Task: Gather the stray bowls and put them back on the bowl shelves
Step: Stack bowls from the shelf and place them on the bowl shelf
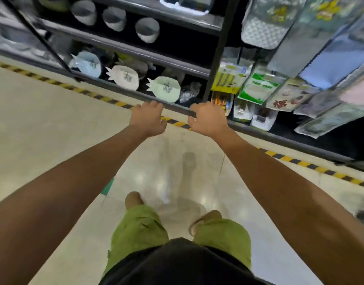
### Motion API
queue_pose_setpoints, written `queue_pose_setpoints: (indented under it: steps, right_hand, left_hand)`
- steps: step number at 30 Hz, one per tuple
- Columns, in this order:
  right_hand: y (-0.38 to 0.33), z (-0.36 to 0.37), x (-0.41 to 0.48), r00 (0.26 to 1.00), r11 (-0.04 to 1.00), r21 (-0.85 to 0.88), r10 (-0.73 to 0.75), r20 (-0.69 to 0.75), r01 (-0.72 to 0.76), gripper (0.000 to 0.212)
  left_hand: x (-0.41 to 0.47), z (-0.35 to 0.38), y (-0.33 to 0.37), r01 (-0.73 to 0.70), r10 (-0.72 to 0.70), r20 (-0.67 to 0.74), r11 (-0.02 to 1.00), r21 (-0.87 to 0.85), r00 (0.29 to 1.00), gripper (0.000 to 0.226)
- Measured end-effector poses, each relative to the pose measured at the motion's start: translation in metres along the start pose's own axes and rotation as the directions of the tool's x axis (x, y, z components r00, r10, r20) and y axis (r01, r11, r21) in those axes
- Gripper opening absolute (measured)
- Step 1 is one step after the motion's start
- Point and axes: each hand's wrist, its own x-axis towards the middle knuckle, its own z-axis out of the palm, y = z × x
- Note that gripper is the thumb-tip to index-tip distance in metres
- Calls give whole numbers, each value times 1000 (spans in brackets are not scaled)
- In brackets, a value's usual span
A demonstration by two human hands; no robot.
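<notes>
Both my arms reach forward over the shop floor toward a black shelf unit. My left hand (pixel 147 118) and my right hand (pixel 206 118) hang side by side just in front of the bottom shelf's edge (pixel 119 87), fingers loosely curled, holding nothing. On that bottom shelf stand three fish-shaped bowls on edge: a blue one (pixel 88 63), a white one (pixel 124 77) and a pale green one (pixel 166 89), the green nearest my hands. One shelf up sit three round grey-and-white bowls (pixel 147 29).
A yellow-and-black hazard stripe (pixel 53 81) runs along the floor at the shelf's foot. To the right, packaged goods and cloths (pixel 259 87) hang on a display. The glossy tiled floor (pixel 33 120) stretches to the left. My green trousers and shoes show below.
</notes>
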Motion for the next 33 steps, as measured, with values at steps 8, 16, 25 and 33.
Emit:
queue_pose_setpoints:
  steps: [8,16,25,33]
  right_hand:
    - [-168,-16,112,998,1000,14,-2,-55,3,41]
    - [-277,-6,204,999,1000,-12,-10,-42,9,40]
    - [-301,5,325,998,998,-66,-7,-61,3,41]
    - [-304,14,448,996,996,-7,89,-31,-89,39]
  left_hand:
    - [-5,-26,-189,21,-21,-55,1000,-10,998,49]
    - [25,-31,-321,-20,22,-74,1000,21,997,44]
    - [123,-34,-411,-79,89,-88,991,109,992,43]
    - [226,-42,-470,-129,137,-56,984,122,989,44]
